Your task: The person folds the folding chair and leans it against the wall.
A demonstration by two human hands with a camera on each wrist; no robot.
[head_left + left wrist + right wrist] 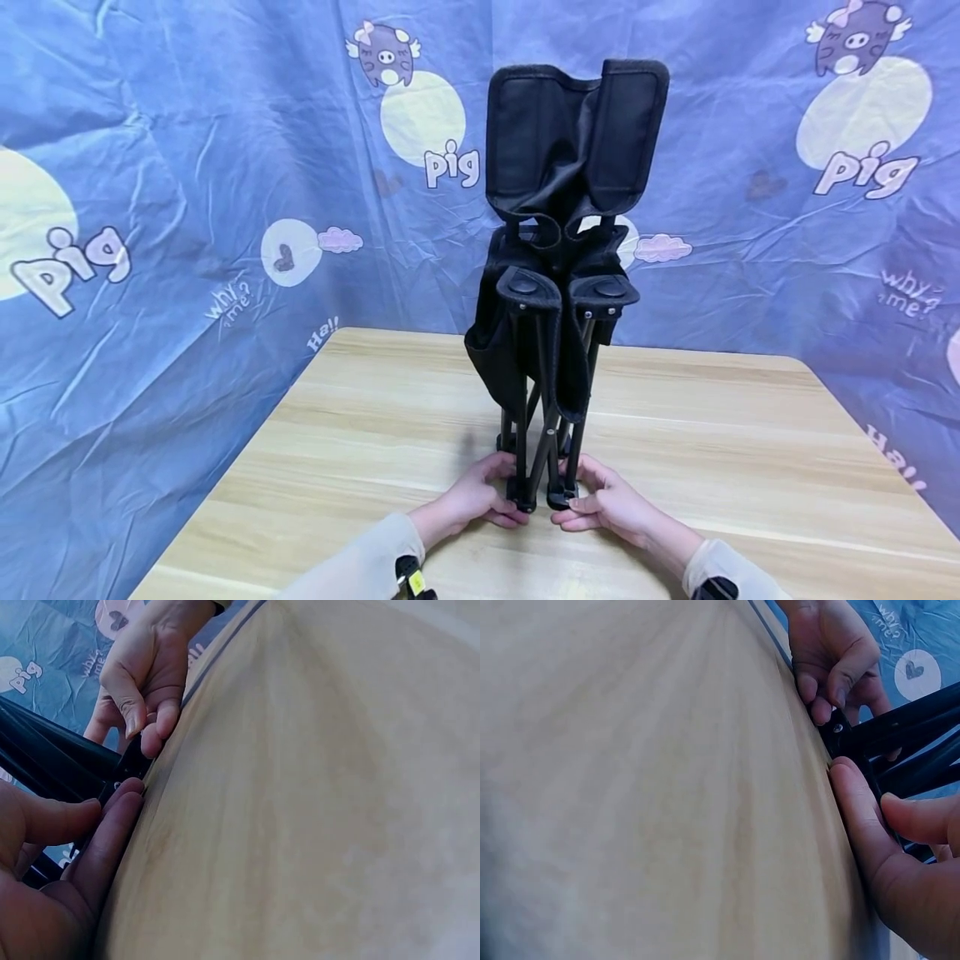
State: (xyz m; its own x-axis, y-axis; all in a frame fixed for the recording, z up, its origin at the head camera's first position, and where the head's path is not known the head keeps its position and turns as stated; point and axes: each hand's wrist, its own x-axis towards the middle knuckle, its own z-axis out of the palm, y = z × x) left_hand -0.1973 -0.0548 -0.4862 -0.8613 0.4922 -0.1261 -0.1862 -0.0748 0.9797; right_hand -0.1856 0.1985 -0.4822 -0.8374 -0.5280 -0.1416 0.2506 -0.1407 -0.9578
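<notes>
While wrist-views crop, head shows chair (553, 257).

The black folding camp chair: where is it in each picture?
Head: the camp chair stands just right of centre.
Left wrist: its legs show at the left side.
Right wrist: its legs show at the right side.
Shared landmark: the blue printed cloth, behind the chair in all three.
</notes>
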